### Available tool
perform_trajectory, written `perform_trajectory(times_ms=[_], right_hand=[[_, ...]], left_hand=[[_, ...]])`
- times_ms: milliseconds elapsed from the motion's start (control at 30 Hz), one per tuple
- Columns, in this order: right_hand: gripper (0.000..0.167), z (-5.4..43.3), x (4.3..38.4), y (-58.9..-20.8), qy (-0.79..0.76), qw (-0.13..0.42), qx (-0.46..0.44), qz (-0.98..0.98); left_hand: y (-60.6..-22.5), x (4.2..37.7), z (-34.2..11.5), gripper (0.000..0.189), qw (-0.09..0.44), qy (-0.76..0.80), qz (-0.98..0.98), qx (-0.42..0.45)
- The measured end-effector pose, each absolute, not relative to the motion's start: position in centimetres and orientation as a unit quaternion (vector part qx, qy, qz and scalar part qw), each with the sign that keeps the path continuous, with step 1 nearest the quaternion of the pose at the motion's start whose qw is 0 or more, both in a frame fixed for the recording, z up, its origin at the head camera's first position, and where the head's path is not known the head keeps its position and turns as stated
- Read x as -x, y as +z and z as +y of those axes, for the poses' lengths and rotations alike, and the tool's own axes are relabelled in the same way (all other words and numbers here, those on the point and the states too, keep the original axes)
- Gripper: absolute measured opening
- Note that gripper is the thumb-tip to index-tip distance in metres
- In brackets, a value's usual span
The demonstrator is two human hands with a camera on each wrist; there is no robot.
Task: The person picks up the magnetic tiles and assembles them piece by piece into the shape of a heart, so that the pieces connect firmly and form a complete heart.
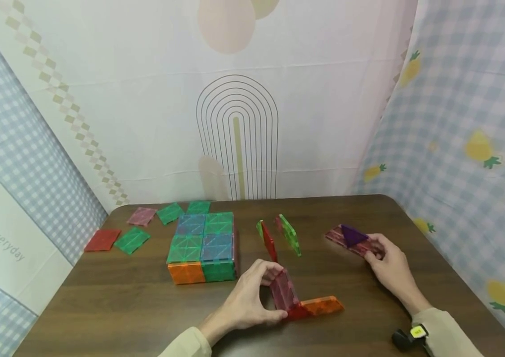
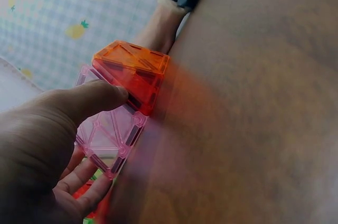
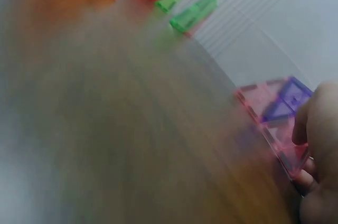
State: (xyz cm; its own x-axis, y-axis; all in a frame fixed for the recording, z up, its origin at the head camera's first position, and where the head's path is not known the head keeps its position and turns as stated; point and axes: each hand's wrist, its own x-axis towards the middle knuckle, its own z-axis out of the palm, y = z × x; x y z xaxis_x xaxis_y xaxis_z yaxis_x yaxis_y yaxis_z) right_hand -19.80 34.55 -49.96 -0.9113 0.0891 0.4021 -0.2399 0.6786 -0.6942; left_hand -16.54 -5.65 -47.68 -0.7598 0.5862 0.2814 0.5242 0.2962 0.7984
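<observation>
My left hand [image 1: 250, 297] grips an upright pink magnetic tile [image 1: 285, 291], thumb at the near edge and fingers at the far edge. A red tile [image 2: 138, 84] and an orange tile [image 2: 129, 54] adjoin it, standing on the table. To the right, my right hand [image 1: 391, 270] pinches the end of a row of pink tiles [image 1: 336, 235] that has a purple triangle tile [image 1: 353, 235] on it. In the right wrist view that hand's fingertips lie along the near pink tile [image 3: 285, 134], partly hiding it.
Behind my left hand stand a red tile [image 1: 268, 242] and a bright green tile [image 1: 290, 235]. A box built of green, blue and orange tiles [image 1: 186, 248] stands left of centre. Flat red [image 1: 102, 240], green [image 1: 132, 240] and pink tiles [image 1: 142, 216] lie farther left on the brown table [image 1: 118, 302].
</observation>
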Motion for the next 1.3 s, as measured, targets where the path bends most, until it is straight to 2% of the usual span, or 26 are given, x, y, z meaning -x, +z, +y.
perform_trajectory(times_ms=[233, 500, 700, 1000, 1300], right_hand=[[0.034, 34.9, 19.0, -50.0, 0.440, 0.133, -0.164, -0.873], [0.034, 31.8, 18.4, -49.6, 0.470, 0.068, -0.259, -0.841], [0.030, 29.4, 18.1, -49.6, 0.482, 0.034, -0.269, -0.833], [0.031, 28.4, 17.8, -49.9, 0.483, 0.039, -0.253, -0.838], [0.028, 27.1, 17.8, -49.7, 0.483, 0.011, -0.247, -0.840]], left_hand=[[-47.7, 16.6, -5.7, 0.087, 0.036, 0.485, 0.804, -0.342], [-47.7, 16.6, -5.5, 0.087, 0.042, 0.488, 0.801, -0.344], [-47.7, 16.7, -5.5, 0.087, 0.036, 0.485, 0.802, -0.346], [-47.7, 16.6, -5.6, 0.086, 0.039, 0.481, 0.804, -0.347], [-47.7, 16.8, -5.6, 0.087, 0.023, 0.472, 0.807, -0.354]])
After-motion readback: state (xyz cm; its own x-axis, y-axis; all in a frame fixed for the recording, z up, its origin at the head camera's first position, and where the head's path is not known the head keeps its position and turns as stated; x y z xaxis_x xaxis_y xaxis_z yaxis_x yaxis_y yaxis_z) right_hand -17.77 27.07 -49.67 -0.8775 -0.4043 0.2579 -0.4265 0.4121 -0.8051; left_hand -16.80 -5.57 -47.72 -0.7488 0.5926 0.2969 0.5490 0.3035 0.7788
